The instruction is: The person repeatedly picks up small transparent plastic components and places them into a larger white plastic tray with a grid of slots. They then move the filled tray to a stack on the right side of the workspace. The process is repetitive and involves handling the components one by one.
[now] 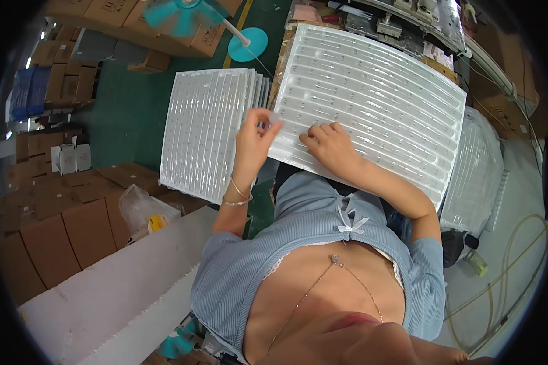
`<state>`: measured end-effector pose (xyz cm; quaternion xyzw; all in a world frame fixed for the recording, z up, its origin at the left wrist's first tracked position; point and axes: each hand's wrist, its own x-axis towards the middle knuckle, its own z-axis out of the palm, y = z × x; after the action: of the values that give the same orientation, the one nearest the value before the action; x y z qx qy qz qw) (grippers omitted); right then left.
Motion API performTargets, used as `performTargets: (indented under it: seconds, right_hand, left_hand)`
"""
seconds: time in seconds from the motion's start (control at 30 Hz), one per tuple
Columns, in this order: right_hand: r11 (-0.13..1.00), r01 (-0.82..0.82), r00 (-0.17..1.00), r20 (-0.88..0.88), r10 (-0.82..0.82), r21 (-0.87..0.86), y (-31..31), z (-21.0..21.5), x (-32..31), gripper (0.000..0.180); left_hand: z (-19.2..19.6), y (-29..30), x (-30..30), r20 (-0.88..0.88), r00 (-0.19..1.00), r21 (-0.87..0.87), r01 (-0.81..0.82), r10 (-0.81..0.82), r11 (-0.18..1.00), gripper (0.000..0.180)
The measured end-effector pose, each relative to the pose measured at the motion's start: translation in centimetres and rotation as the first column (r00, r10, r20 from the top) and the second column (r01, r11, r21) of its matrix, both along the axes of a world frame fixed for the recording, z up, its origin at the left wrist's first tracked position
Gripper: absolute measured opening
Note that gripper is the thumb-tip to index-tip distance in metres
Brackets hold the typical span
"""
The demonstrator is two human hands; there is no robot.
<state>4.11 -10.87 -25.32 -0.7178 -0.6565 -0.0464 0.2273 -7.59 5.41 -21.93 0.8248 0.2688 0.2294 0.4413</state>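
Note:
A large clear plastic tray (pixel 377 97) with rows of long ribbed slots lies in front of me, tilted toward my lap. My right hand (pixel 330 146) rests flat on its near edge, fingers curled on the slots. My left hand (pixel 256 137) is raised at the tray's near left corner, pinching a small clear piece (pixel 276 118) between thumb and fingertips. A bracelet sits on my left wrist. A stack of the same clear trays (pixel 210 131) lies just left of that hand.
More clear trays (pixel 478 170) are stacked at the right. Brown cardboard boxes (pixel 61 213) fill the left side, with a plastic bag (pixel 141 210) on them. A teal fan (pixel 182 15) stands on the green floor beyond. A white ledge (pixel 115 286) runs at lower left.

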Motion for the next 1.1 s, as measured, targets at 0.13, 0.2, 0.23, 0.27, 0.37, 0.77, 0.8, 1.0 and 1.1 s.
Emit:
performTargets:
  seconds: [0.13,0.2,0.23,0.27,0.37,0.77,0.8,1.0,1.1]
  right_hand:
    - [1.000,-0.026,0.998,0.055,0.027,-0.014,0.6,-0.2,-0.8,0.011]
    - [1.000,-0.003,0.997,0.083,0.006,-0.031,0.7,0.2,-1.5,0.011]
    - [0.999,-0.006,0.999,0.040,0.008,-0.040,0.7,0.2,-1.4,0.011]
    - [0.999,-0.003,1.000,0.002,0.003,-0.050,0.8,0.1,-1.4,0.011]
    - [0.998,0.047,0.957,-0.287,-0.034,0.038,-0.1,1.4,0.2,0.014]
    - [0.747,0.658,0.312,-0.936,-0.161,0.091,-7.9,5.7,15.3,0.017]
    - [0.730,0.676,0.320,-0.933,-0.162,0.105,-8.0,5.9,16.0,0.018]
    - [0.599,0.767,0.485,-0.818,-0.310,0.228,-9.9,7.5,19.6,0.023]
    - [0.540,0.763,0.631,-0.594,-0.499,0.357,-9.5,9.7,20.9,0.023]
  left_hand:
    - [-0.6,-0.2,-1.0,-0.156,0.971,0.511,0.237,-0.182,0.826,0.027]
    - [-0.8,-0.6,-1.7,-0.256,0.944,0.528,0.315,-0.206,0.788,0.029]
    - [-1.0,-0.6,-1.9,-0.298,0.931,0.554,0.347,-0.209,0.757,0.030]
    - [-1.2,-0.5,-2.1,-0.336,0.917,0.578,0.381,-0.216,0.722,0.030]
    - [-1.3,0.0,-1.9,-0.399,0.876,0.645,0.477,-0.269,0.597,0.031]
    - [3.9,1.4,6.1,-0.192,0.923,0.372,0.384,-0.335,0.845,0.022]
    - [4.1,1.4,8.0,-0.138,0.927,0.389,0.374,-0.348,0.842,0.023]
    - [4.5,-1.1,23.0,0.198,0.892,0.604,0.215,-0.406,0.767,0.030]
    - [6.9,-3.7,30.8,0.379,0.883,0.720,-0.093,-0.277,0.687,0.033]
